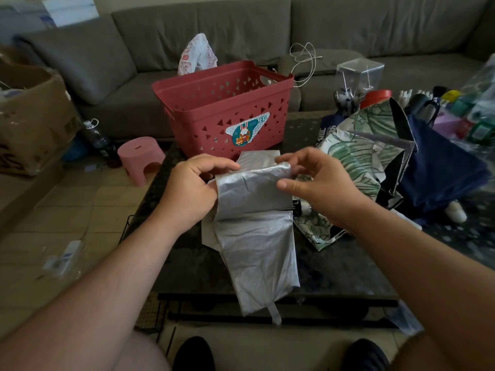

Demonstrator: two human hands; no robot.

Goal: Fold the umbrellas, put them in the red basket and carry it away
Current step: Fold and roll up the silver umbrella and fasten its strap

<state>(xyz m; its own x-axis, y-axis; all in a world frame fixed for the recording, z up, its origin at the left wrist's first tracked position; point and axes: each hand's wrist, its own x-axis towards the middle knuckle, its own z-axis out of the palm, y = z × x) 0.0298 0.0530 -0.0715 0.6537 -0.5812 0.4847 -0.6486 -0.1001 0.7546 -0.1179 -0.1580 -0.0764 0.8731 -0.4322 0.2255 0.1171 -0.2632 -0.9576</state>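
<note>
Three umbrellas in view: one silver umbrella (254,223) in hand, one leaf-print umbrella (356,162) and one navy umbrella (439,167) lying loose on the desk (334,263) to the right.
Left hand (191,188): fingers curled round the left edge of the silver canopy, gripping it.
Right hand (310,178): fingers and thumb pinch the rolled top edge of the same canopy.
Silver umbrella position: over the desk's near edge, just before the red basket (222,113), strap hanging down.
Basket: upright at the desk's far side; nothing visible inside it, though the bottom is hidden.
Progress, judged: early; first umbrella half wrapped, two unfolded, loading and carrying outstanding.
</note>
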